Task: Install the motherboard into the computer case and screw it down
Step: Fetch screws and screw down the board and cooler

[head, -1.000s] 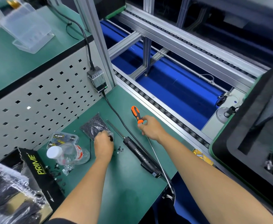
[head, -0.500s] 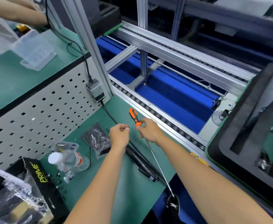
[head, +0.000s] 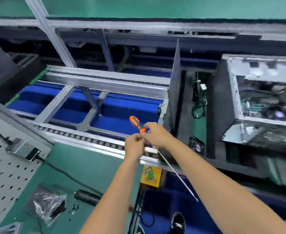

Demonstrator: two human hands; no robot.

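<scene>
Right hand: grips the orange-handled screwdriver, long shaft slanting down-right.
Left hand: fingers curled, pinching something too small to tell — now touching the right hand, earlier apart.
Computer case: open, at right — newly in view beyond the desk.

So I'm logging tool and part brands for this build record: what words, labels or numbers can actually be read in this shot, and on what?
None can be read.
Yellow box at the bench edge: a green and purple printed mark, too blurred to read.
Orange-handled screwdriver in the right hand: no legible marking.
Plastic bag on the green mat: no readable print.
Computer case at right: blurred, no text legible.
</scene>
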